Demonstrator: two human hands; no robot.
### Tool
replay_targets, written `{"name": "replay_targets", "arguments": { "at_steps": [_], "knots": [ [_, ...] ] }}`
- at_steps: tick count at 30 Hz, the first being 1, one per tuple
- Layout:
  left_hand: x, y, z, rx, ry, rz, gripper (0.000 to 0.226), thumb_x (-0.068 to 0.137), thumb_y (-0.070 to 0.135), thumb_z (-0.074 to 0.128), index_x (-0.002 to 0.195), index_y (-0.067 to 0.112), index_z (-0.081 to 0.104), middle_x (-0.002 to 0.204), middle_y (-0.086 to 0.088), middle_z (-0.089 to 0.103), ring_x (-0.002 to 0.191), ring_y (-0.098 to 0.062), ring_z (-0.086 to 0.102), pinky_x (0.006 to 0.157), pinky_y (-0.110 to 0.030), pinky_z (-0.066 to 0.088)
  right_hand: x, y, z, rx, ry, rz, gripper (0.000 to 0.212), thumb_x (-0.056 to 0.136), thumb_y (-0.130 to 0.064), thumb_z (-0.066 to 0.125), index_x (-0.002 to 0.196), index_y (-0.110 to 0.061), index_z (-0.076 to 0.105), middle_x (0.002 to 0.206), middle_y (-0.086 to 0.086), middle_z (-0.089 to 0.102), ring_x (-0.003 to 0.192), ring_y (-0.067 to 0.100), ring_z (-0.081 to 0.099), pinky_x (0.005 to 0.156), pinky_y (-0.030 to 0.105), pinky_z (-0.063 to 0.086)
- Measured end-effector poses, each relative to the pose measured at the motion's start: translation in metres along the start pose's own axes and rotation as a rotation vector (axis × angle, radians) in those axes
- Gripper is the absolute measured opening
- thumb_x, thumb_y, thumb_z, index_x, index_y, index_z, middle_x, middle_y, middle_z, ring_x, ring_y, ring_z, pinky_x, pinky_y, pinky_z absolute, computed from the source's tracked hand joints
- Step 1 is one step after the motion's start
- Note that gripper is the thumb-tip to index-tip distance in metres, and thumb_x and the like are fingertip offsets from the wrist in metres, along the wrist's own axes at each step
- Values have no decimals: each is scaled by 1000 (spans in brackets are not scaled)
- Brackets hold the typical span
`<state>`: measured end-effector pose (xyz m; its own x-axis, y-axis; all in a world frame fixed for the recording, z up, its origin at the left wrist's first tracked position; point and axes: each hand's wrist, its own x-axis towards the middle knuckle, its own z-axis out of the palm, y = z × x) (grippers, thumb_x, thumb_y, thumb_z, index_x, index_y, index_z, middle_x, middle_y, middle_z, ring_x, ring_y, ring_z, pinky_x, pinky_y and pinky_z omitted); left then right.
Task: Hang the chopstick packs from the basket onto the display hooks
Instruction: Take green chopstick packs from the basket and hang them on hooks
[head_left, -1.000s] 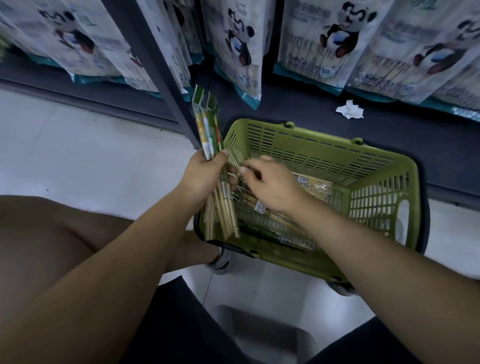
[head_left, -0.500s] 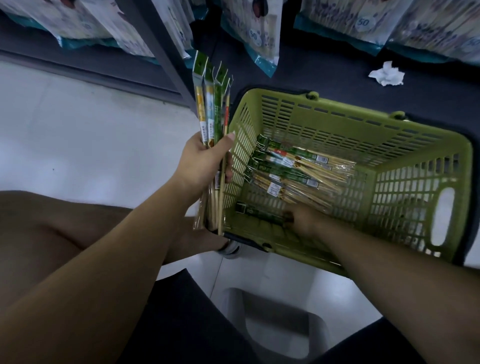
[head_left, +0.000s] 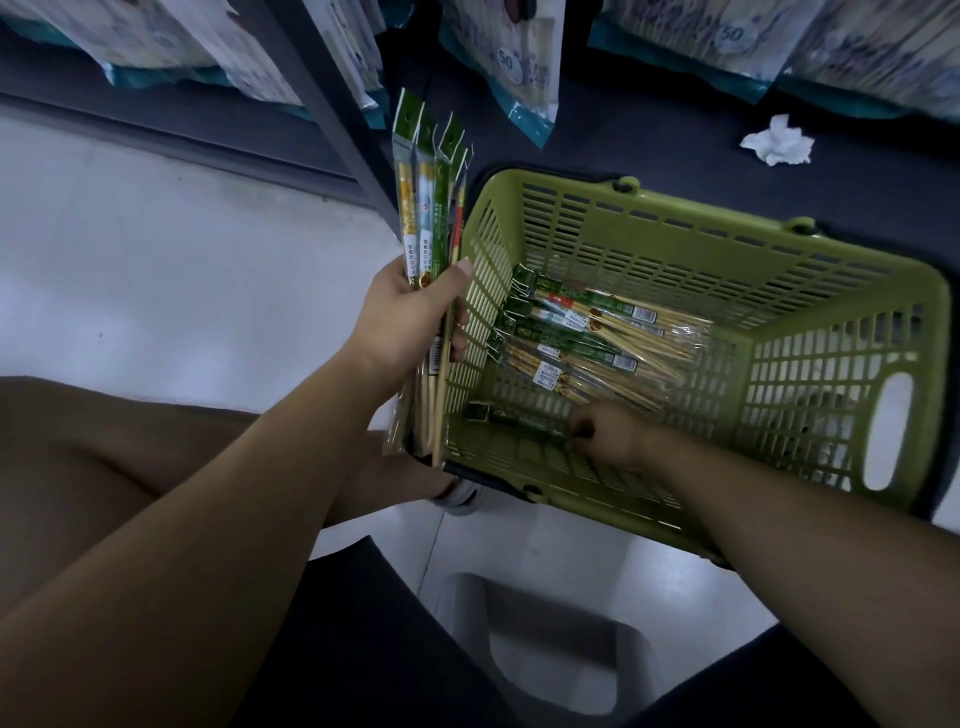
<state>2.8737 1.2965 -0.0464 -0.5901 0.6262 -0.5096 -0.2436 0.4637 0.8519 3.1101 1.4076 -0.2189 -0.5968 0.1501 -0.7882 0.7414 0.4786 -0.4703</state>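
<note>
A green plastic basket (head_left: 727, 218) stands on the floor by a dark shelf base. Several chopstick packs (head_left: 587, 338) lie on its bottom. My left hand (head_left: 410, 317) grips a fan of several upright chopstick packs (head_left: 428, 208) just outside the basket's left wall. My right hand (head_left: 610, 434) is down inside the basket at its near side, fingers pinching the end of a dark green chopstick pack (head_left: 511, 418) that lies apart from the pile.
Large panda-printed bags (head_left: 511, 67) hang above the dark shelf base (head_left: 649, 140). A crumpled white tissue (head_left: 776, 143) lies on that base. A dark upright post (head_left: 322, 104) stands left of the basket. A grey stool (head_left: 550, 639) is under me, and my knee is at left.
My right hand left the packs in my left hand, dropped into the basket and took the dark green pack's end. The view tilted down and the left hand's bundle stayed raised.
</note>
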Motion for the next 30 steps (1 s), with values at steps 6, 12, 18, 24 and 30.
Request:
{"name": "replay_targets", "arguments": {
  "at_steps": [6,12,18,24,30],
  "knots": [
    [-4,3,4,-32,28,-30,21,102,25,63,100,6,53,64,-9,59,45,-20,56,46,-31,51,-28,-17,-50,254,176,-17,16,95,-37,69,84,-25,70,85,0,70,80,18,65,70,30,48],
    [-8,4,16,-206,24,-200,26,104,26,61,115,6,49,69,-10,64,63,-28,69,67,-44,61,-71,-50,-103,555,272,-81,21,89,-47,73,102,-31,75,97,-11,72,89,10,64,73,24,50],
    [-26,21,56,-280,-136,-174,29,106,31,57,128,13,59,123,-21,71,111,-39,70,97,-57,56,-119,-92,-137,780,460,-214,11,86,-32,80,91,-25,73,77,-11,74,67,-1,67,65,17,49],
    [-41,67,86,-378,-156,-15,27,104,27,59,125,11,64,115,-10,77,109,-27,73,91,-42,59,-174,-132,-158,490,781,-341,14,86,-26,81,83,-18,69,81,-2,66,74,9,60,72,28,50],
    [-64,105,93,-302,-249,95,29,101,23,63,127,10,66,114,-11,77,105,-27,74,93,-44,58,-233,-139,-182,226,879,-280,30,75,-44,87,83,-29,63,82,-2,56,66,6,53,58,20,35]
  ]
}}
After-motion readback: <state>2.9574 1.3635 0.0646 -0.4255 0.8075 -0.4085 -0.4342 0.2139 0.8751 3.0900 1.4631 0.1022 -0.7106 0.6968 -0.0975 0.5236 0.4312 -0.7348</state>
